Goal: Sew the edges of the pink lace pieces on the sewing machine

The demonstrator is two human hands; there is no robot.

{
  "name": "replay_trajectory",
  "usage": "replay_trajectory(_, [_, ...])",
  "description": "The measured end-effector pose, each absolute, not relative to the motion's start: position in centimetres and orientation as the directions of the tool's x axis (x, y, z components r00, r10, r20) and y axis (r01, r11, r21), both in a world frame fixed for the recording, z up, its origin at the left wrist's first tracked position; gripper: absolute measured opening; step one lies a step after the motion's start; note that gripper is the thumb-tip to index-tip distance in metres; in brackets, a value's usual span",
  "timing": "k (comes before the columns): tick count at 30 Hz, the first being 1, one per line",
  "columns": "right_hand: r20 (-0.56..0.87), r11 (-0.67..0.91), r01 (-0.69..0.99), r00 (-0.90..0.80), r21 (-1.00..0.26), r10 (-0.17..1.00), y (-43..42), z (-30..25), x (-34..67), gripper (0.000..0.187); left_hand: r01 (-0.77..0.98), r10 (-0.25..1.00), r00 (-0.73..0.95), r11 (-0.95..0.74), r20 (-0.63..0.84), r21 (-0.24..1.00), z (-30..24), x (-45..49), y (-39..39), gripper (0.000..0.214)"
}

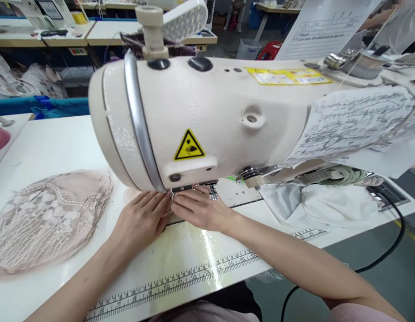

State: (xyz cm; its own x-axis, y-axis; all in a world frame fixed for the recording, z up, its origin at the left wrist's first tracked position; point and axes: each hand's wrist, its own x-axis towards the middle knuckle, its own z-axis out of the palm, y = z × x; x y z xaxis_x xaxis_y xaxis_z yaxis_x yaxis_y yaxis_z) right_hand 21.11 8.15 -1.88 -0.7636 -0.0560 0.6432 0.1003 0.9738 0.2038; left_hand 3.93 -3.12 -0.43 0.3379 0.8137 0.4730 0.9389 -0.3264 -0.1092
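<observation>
Side by side under the sewing machine head (201, 116), my left hand (138, 219) and my right hand (202, 210) meet at the needle area. My left fingers are pressed together on a small bit of pale pink fabric (166, 213), mostly covered by the hands. The right hand's fingers are bent over the same spot, just left of the presser-foot parts, and seem to press the fabric too. The needle itself is hidden behind the fingers. To the left lies a pale pink lace and mesh piece (49, 219), with loose threads along its right edge.
A printed ruler strip (174, 281) runs along the front of the white table (69, 134). White fabric (331, 205) lies at the right, below handwritten paper (358, 120) on the machine arm. A black cable (391, 241) hangs off the right end. Other sewing tables stand behind.
</observation>
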Motion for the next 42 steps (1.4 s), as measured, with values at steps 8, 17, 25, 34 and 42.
replay_trajectory(8, [0.618, 0.979, 0.107, -0.786, 0.172, -0.022, 8.1, -2.3, 21.2, 0.02, 0.942, 0.821, 0.334, -0.301, 0.463, -0.145, -0.6, 3.7, -3.2, 0.028])
replay_trajectory(17, [0.649, 0.98, 0.094, -0.76, 0.175, -0.043, 8.1, -2.4, 20.9, 0.019, 0.944, 0.832, 0.331, -0.287, 0.446, -0.165, -0.8, 4.1, -3.3, 0.027])
replay_trajectory(25, [0.629, 0.981, 0.105, -0.777, 0.163, -0.021, 8.1, -2.2, 21.2, 0.016, 0.943, 0.835, 0.328, -0.267, 0.442, -0.197, -0.6, 4.1, -3.3, 0.026])
replay_trajectory(34, [0.597, 0.965, 0.186, -0.801, 0.187, 0.039, 8.2, -1.3, 21.9, 0.017, 0.943, 0.848, 0.317, -0.231, 0.425, -0.242, -0.7, 4.6, -3.4, 0.03])
replay_trajectory(42, [0.533, 0.931, 0.284, -0.837, 0.227, 0.125, 8.1, -0.8, 22.8, 0.029, 0.939, 0.838, 0.327, -0.233, 0.437, -0.255, -0.4, 4.9, -3.4, 0.029])
